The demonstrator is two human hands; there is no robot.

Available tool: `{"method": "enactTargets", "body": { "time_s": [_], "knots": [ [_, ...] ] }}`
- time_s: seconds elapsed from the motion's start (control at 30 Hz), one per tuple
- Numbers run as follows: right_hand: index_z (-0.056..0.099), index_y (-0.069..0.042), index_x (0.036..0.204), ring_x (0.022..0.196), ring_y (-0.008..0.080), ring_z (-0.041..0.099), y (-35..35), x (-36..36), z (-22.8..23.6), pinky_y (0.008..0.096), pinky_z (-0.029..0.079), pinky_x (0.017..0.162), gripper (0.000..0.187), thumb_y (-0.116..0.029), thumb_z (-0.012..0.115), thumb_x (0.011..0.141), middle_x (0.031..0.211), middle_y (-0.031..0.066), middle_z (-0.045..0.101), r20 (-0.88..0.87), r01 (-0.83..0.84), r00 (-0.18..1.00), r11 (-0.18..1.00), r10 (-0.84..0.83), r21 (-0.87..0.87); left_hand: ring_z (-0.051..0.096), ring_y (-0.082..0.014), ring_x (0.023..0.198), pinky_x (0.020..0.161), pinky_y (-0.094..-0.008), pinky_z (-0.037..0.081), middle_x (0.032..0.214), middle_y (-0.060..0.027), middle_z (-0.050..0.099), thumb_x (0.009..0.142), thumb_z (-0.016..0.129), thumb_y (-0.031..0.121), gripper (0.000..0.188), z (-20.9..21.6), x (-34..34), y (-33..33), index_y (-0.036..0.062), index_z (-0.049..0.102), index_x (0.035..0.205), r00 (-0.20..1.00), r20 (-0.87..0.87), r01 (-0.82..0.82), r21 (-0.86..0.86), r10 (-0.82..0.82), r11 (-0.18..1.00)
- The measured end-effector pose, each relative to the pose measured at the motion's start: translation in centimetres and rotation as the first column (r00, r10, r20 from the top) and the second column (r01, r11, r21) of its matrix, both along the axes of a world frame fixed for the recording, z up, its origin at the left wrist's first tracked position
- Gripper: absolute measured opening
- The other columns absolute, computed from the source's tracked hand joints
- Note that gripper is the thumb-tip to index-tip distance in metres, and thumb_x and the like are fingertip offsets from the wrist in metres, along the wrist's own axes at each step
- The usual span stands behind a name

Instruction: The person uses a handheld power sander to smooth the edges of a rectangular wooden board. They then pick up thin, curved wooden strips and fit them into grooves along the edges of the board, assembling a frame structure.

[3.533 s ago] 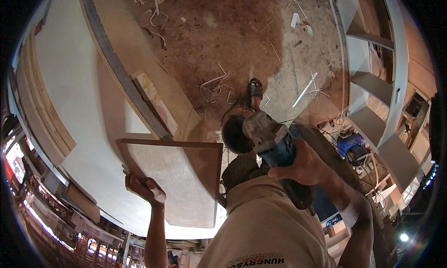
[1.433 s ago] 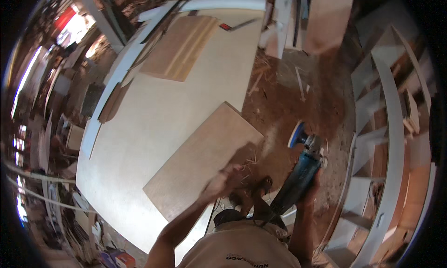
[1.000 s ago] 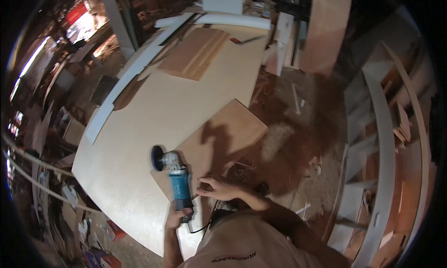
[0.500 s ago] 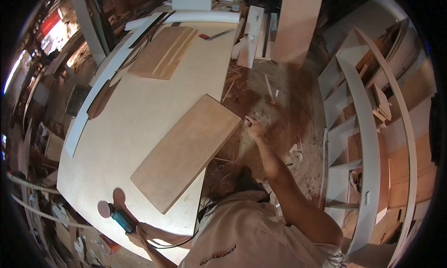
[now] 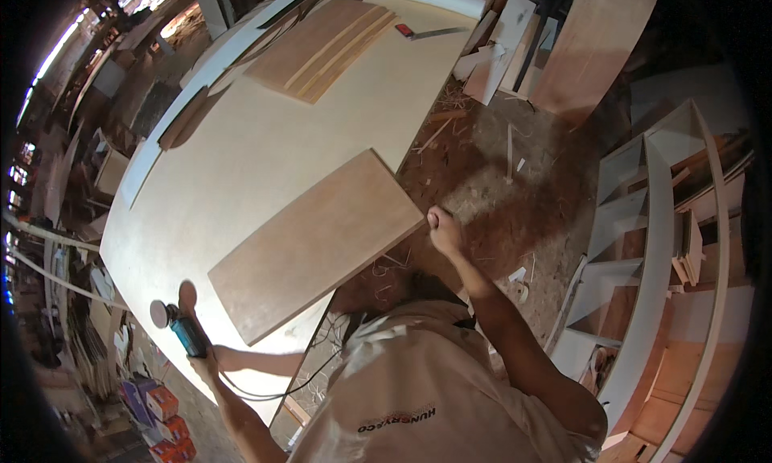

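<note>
My left hand (image 5: 206, 363) is wrapped round the rear of a teal angle grinder (image 5: 187, 336) with a round brown sanding disc (image 5: 162, 313) at its head. The grinder is at the table's near left, apart from the wooden board (image 5: 318, 246). That flat brown board lies aslant on the pale table top (image 5: 189, 197), its right corner jutting past the table edge. Just beyond this corner my right hand (image 5: 445, 233) is closed, fingers curled in. Whether it touches the board or holds anything small cannot be made out.
Stacked brown boards with lighter strips (image 5: 326, 49) and a red-ended square (image 5: 434, 32) lie on the table's far part. A pale shelf frame (image 5: 655, 246) stands right. Wood scraps (image 5: 509, 153) litter the floor. The grinder's cable (image 5: 265, 397) loops near the table's front edge.
The view has turned, so the table and board appear shifted and rotated. My left hand still grips the grinder. My right hand stays by the board's corner, its fingers drawn in more tightly.
</note>
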State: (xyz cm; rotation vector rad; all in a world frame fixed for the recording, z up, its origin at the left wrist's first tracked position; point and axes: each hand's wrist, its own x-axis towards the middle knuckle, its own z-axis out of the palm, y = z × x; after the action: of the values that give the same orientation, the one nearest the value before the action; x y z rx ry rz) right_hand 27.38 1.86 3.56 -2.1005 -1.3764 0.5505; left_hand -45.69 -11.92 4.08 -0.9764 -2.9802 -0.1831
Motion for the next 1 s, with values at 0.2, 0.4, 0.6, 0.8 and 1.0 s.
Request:
{"method": "enactTargets", "body": {
  "time_s": [0.2,0.4,0.6,0.8,1.0],
  "knots": [
    [0.035,-0.007,0.142,0.124,0.0277,0.052,-2.0,-2.3,-5.9,0.0478,0.041,0.106,0.073,-0.064,0.041,0.096,0.128,0.0118,0.054,-0.889,0.051,-0.016,0.888,-0.457,-0.457,0.044,-0.0444,0.128,0.105,-0.056,0.037,0.144,-0.0225,0.041,0.095,0.054,0.05,0.073,-2.0,9.5,2.5,0.0032,0.033,0.147,0.913,-0.389,0.158,0.059,-0.123,0.986],
    [0.048,-0.01,0.134,0.124,0.0238,0.048,3.6,1.0,-4.8,0.0432,0.044,0.105,0.053,-0.038,0.066,0.094,0.137,0.0086,0.047,-0.904,-0.021,0.085,0.907,-0.418,-0.421,0.036,-0.0451,0.133,0.102,-0.0589,0.038,0.143,-0.0241,0.039,0.083,0.062,0.062,0.082,-1.9,26.6,8.7,0.0146,0.037,0.146,0.991,0.131,-0.042,0.066,0.033,0.997],
    [0.034,-0.017,0.149,0.135,0.0238,0.037,11.3,10.8,-11.0,0.0403,0.036,0.109,0.064,-0.034,0.064,0.095,0.15,0.0029,0.037,-0.894,0.252,0.176,0.896,-0.413,-0.365,0.042,-0.0432,0.121,0.093,-0.0645,0.035,0.123,-0.0208,0.044,0.074,0.071,0.058,0.083,-1.4,36.3,5.6,0.0109,0.039,0.135,0.961,0.268,0.092,-0.08,-0.068,0.993],
    [0.016,-0.022,0.156,0.146,0.0183,0.016,14.4,9.7,-3.9,0.0443,0.013,0.115,0.075,-0.032,0.06,0.095,0.161,-0.0033,0.016,-0.929,0.305,0.217,0.925,-0.299,-0.227,-0.008,-0.0423,0.149,0.11,-0.069,-0.003,0.161,-0.0266,0.002,0.088,0.051,0.066,0.099,2.6,46.1,13.9,0.0096,0.009,0.157,0.683,0.3,0.709,-0.055,-0.666,0.703],
    [0.02,-0.018,0.154,0.148,0.0193,0.014,14.8,11.6,-1.3,0.0448,0.02,0.114,0.072,-0.034,0.058,0.096,0.16,0.0017,0.02,-0.958,0.132,0.096,0.958,-0.269,-0.256,0.004,-0.0513,0.146,0.107,-0.075,0.002,0.159,-0.0266,0.01,0.079,0.057,0.071,0.107,2.1,56.1,18.8,0.0025,0.021,0.153,0.096,0.296,0.99,0.066,-0.95,0.121]
  ]
}}
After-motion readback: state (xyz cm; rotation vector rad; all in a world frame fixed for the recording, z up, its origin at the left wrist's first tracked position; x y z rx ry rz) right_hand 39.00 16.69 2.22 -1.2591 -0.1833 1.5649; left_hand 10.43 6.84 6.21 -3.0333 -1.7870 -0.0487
